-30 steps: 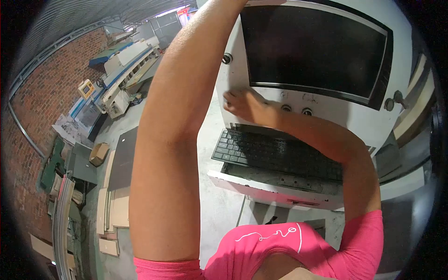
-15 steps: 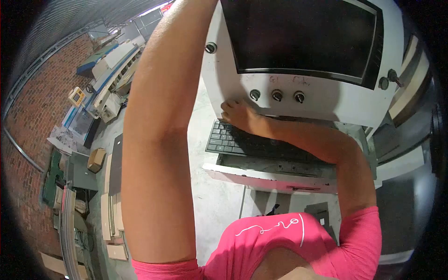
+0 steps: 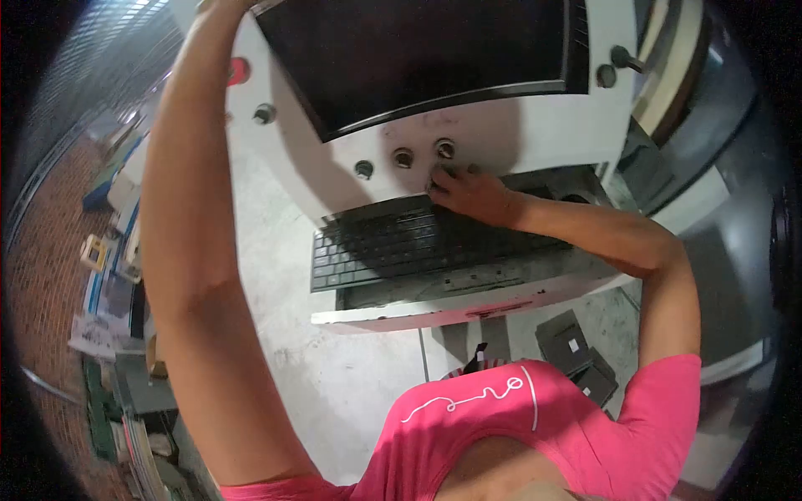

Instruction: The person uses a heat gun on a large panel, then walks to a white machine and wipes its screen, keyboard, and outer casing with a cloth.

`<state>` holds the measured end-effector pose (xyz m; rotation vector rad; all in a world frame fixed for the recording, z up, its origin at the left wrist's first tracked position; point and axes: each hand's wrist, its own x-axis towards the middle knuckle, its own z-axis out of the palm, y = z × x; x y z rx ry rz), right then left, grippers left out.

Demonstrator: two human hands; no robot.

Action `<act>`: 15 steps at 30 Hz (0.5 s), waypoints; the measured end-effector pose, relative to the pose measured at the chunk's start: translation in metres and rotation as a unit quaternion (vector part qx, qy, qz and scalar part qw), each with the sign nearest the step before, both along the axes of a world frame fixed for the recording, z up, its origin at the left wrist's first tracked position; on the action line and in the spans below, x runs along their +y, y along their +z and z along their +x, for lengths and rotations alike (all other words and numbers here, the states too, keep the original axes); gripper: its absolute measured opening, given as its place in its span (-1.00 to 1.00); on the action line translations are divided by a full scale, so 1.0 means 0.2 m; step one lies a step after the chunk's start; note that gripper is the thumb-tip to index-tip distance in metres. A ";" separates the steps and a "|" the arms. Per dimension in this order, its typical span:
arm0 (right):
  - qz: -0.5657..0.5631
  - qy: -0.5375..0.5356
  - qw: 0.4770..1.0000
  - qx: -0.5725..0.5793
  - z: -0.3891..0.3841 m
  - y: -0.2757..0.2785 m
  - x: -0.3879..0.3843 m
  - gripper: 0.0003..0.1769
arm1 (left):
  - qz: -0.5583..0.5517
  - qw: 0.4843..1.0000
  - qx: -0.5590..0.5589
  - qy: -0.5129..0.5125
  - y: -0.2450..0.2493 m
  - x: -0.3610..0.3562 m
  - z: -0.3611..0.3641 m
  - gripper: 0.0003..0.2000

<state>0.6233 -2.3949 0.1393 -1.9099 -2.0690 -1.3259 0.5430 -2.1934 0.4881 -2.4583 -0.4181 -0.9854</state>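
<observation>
My right hand [image 3: 474, 199] is over the back of a black keyboard [image 3: 376, 246], just below the rightmost knob [image 3: 444, 149] on a white machine panel [image 3: 543, 134]. Its fingers are loosely bent and a little apart, with nothing seen in them. Two more knobs, a middle one [image 3: 403, 158] and a left one [image 3: 364, 169], sit in the same row under a dark screen [image 3: 426, 58]. My left arm reaches up the left side past the panel. Only a sliver of my left hand [image 3: 224, 4] shows at the top edge; its fingers are hidden.
A red button [image 3: 239, 71] and another knob [image 3: 264, 113] are on the panel's left side. The keyboard rests on a pulled-out tray [image 3: 401, 319]. Dark flat pieces [image 3: 576, 346] lie on the floor. Along a brick wall [image 3: 50, 250] stand machines and stacked boards.
The view has shifted, so the panel appears further left. My right hand has moved right along the panel, from the keyboard's left end to below the rightmost knob.
</observation>
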 end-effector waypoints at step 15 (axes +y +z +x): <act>0.060 -0.259 0.956 0.125 0.71 0.08 -1.18 -0.63 | 0.109 0.984 -0.139 0.010 -0.12 0.04 0.03 -0.22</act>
